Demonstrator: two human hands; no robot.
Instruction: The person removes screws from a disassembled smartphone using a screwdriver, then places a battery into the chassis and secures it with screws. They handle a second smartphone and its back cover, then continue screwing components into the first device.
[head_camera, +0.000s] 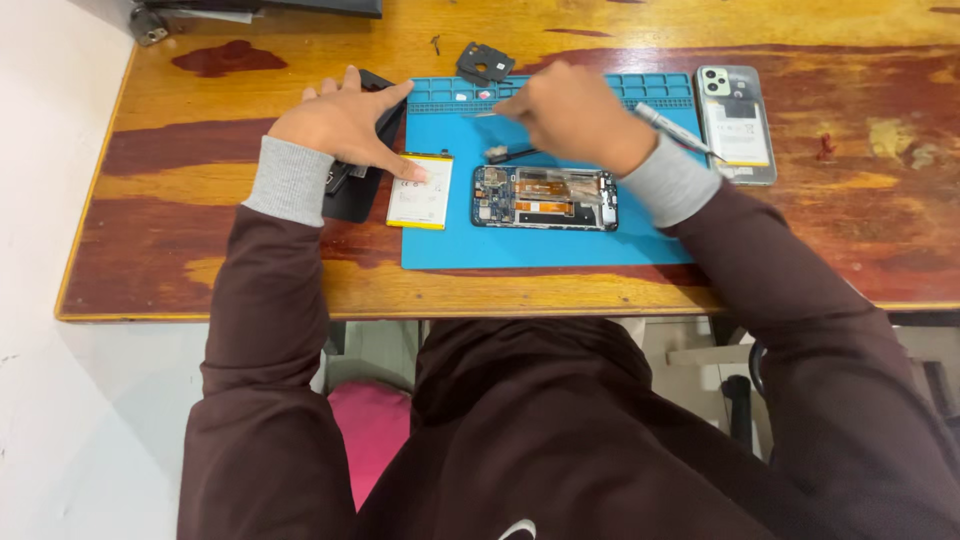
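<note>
An opened phone body (545, 198) with bare circuit boards lies on a blue work mat (540, 245). A white and yellow battery (421, 195) lies at the mat's left edge. My left hand (345, 125) rests flat with fingers spread on a black phone part (358, 190), its thumb touching the battery's top. Blurred, my right hand (570, 112) hovers above the phone body with fingers closed on a thin metal tool (675, 130). The tool's tip points left over the mat. A small dark part (508, 153) lies just above the phone body.
A phone back cover (737, 122) with a camera cluster lies to the right of the mat. A black plastic cover piece (485, 63) and a small screw (436, 43) sit on the wooden table (200, 260) behind the mat. The mat's back edge has small compartments (445, 93).
</note>
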